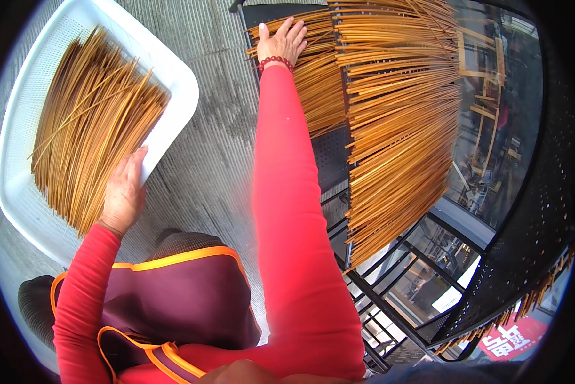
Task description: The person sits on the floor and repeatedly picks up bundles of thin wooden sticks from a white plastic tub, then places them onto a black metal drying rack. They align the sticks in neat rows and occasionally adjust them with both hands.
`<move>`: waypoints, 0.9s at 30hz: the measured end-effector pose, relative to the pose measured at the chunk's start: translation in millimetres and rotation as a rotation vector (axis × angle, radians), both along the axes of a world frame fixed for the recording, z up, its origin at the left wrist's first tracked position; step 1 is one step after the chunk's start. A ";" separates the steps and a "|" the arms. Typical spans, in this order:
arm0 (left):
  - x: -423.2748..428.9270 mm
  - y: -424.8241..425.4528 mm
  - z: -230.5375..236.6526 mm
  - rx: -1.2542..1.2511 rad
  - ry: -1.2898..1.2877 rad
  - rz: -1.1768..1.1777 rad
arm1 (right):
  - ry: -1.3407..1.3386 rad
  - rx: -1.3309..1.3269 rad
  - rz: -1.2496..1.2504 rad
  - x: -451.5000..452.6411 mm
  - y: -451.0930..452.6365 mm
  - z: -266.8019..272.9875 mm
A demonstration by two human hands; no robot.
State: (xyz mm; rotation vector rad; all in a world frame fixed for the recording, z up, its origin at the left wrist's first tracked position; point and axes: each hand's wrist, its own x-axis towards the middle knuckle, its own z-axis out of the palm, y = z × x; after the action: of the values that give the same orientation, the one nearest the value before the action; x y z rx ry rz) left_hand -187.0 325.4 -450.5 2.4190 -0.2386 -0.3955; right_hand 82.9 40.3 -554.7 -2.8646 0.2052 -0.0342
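A white plastic basket (179, 86) with perforated walls stands on the left, holding a thick bundle of thin brown sticks (95, 120). My left hand (124, 187) lies over the basket's near rim at the edge of that bundle; whether it grips the rim is hidden. At the top, my right hand (281, 41) rests palm down, fingers apart, on a layer of similar sticks (321, 91) on a black perforated shelf (328, 153). A red bead bracelet (275, 61) circles the right wrist. More sticks (397, 125) lie spread across a higher shelf to the right.
A black metal rack frame (388, 293) rises on the right, its curved perforated panel (517, 230) near my right side. Stick ends (522, 307) jut past that panel. Ridged grey flooring (210, 158) runs between basket and rack. A red sign (510, 338) bears writing.
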 end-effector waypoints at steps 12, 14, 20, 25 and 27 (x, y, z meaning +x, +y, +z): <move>-2.5 1.5 -5.7 -0.020 0.044 0.012 | -0.059 -0.076 -0.319 -57.0 -14.7 28.0; -2.9 0.5 -4.7 -0.022 0.021 0.013 | 0.109 -0.025 -0.334 -58.4 -15.4 31.8; -1.1 -0.9 -3.3 -0.032 -0.023 0.018 | 0.252 0.129 -0.371 -54.5 -15.5 56.9; -1.9 -0.9 -3.6 -0.038 -0.014 0.025 | 0.411 0.009 -0.587 -105.9 -44.7 67.5; -1.7 -1.1 -3.5 -0.029 -0.012 0.028 | 0.383 0.040 -0.584 -120.9 -51.8 64.1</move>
State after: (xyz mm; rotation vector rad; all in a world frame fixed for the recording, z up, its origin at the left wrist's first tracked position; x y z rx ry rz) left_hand -188.7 324.3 -454.0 2.3939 -0.2142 -0.3622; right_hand -38.1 -11.5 -490.6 -2.6391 1.0899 0.3996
